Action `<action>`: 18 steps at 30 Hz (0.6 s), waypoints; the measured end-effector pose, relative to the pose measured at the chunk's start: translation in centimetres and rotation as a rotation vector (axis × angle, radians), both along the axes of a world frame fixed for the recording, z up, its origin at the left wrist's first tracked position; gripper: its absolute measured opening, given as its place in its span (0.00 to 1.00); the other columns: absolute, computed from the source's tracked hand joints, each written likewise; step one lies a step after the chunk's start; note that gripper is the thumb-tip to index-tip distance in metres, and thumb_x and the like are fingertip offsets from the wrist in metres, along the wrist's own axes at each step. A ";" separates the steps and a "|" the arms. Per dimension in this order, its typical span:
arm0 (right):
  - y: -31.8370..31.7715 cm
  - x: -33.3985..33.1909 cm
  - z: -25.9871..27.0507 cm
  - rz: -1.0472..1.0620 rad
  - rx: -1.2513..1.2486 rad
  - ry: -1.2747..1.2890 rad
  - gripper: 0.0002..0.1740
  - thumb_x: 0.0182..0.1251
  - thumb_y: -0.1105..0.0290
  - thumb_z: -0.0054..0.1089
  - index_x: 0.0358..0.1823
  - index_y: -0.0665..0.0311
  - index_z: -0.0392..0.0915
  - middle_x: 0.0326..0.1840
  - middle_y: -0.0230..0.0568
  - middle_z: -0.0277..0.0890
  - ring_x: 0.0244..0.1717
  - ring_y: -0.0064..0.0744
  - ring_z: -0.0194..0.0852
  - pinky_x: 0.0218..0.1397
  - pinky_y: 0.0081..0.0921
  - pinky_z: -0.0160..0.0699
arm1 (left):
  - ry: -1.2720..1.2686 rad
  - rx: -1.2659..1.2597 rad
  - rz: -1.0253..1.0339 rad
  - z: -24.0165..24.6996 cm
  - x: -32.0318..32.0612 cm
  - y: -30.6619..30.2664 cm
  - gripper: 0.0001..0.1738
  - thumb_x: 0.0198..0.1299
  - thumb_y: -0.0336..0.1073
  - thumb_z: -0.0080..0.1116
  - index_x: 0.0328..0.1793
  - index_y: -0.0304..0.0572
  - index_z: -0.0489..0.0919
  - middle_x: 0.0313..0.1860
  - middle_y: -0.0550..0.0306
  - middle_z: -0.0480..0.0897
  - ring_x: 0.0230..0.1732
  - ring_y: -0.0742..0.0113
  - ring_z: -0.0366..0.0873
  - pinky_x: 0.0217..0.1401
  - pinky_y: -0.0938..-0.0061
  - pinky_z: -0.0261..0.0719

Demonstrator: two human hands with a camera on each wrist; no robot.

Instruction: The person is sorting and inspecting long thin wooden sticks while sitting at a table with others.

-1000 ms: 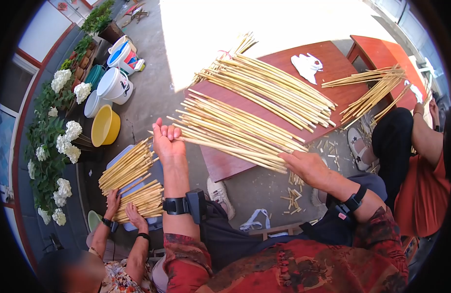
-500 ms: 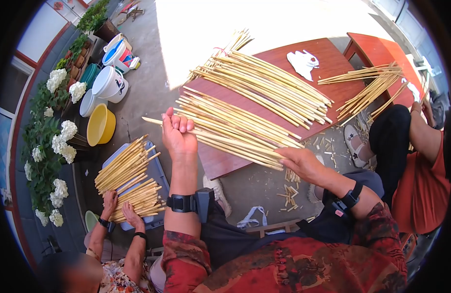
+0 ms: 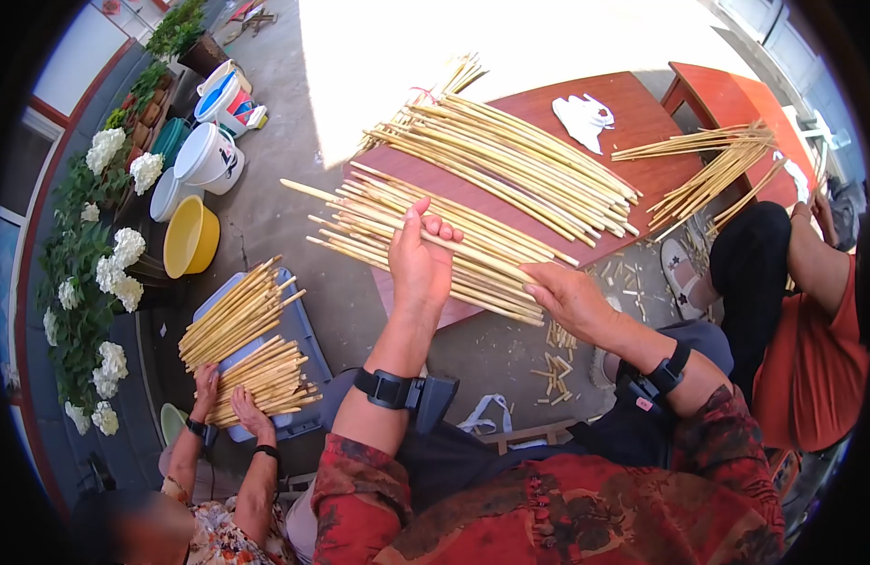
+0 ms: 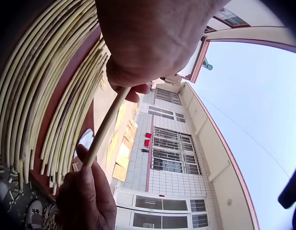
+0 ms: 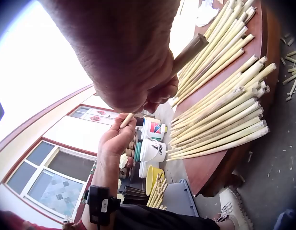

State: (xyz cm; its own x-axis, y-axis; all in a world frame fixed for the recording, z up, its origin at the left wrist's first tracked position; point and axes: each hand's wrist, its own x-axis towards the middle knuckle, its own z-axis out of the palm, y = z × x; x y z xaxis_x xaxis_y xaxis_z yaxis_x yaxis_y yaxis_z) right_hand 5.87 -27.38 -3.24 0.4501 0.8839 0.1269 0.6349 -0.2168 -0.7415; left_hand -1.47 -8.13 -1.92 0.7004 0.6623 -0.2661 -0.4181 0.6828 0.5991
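Pale-yellow, slender, rod-like stalk (image 4: 107,127) is gripped mid-frame in the left hand's (image 3: 422,268) curled fingers and pinched near 1 end by the right hand (image 3: 574,303); seemingly light, fairly stiff, it is best supported at 2 spaced points.

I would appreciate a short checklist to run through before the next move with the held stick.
1. Right hand grips the held stick: ok.
2. Left hand is curled round the same stick: ok.
3. Near row of sticks is apart from the far row: ok.
4. Near row's ends are even: not ok, staggered.
5. Floor is free of offcuts: not ok.
6. Held stick is free of cracks: cannot tell.
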 end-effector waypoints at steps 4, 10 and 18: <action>-0.5 0.0 0.3 0.017 -0.168 0.686 0.20 0.64 0.65 0.48 0.55 0.65 0.66 0.25 0.32 0.69 0.24 0.21 0.65 0.27 0.17 0.65 | -0.087 0.042 -0.102 -0.3 -0.5 -0.4 0.15 0.66 0.40 0.34 0.49 0.36 0.65 0.20 0.66 0.59 0.23 0.74 0.58 0.34 0.71 0.66; -0.7 -0.2 1.0 -0.013 -0.181 0.888 0.20 0.64 0.66 0.48 0.56 0.66 0.65 0.23 0.27 0.64 0.22 0.12 0.58 0.23 0.11 0.59 | -0.093 0.051 -0.121 0.1 -0.3 -0.9 0.17 0.67 0.42 0.33 0.52 0.37 0.64 0.21 0.65 0.60 0.23 0.73 0.59 0.34 0.70 0.66; -1.5 -0.9 -0.1 -0.007 -0.131 0.767 0.19 0.64 0.67 0.48 0.55 0.67 0.66 0.25 0.27 0.65 0.26 0.15 0.60 0.28 0.14 0.64 | -0.122 0.065 0.256 -0.1 -0.8 2.4 0.17 0.65 0.35 0.30 0.56 0.34 0.59 0.29 0.58 0.65 0.28 0.70 0.62 0.34 0.70 0.66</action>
